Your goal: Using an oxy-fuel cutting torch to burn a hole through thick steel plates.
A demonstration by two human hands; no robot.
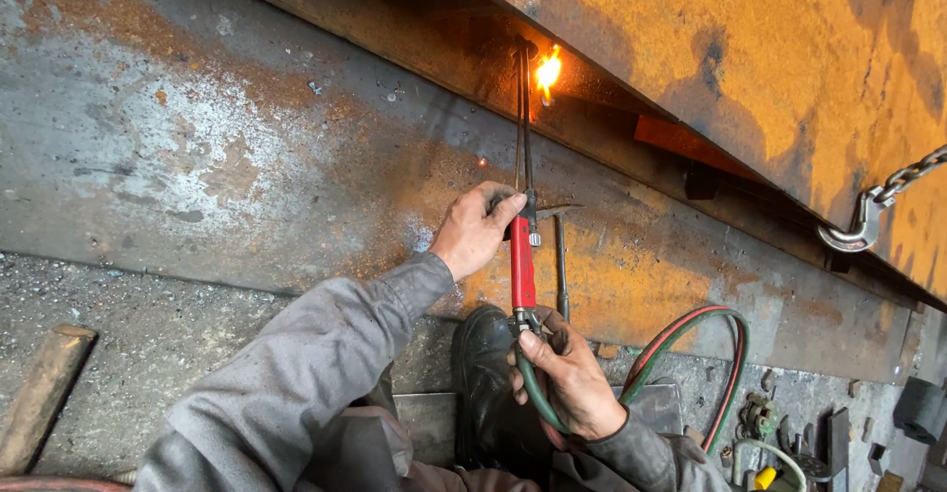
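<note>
1. The cutting torch (522, 255) points up at the rusty steel plate (750, 48) – its flame (547, 70) burns just under the plate's lower edge.
2. The left hand (474, 229) grips the torch's red handle near the top.
3. The right hand (570, 374) clasps its base, where the hoses (705, 354) loop away – a chain hook (853, 227) hangs right of the torch.

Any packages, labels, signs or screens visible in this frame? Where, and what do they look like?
None in view: only rusty steel plates, a cutting torch with red handle held by the left hand and right hand, its hoses, and a chain hook.
</note>
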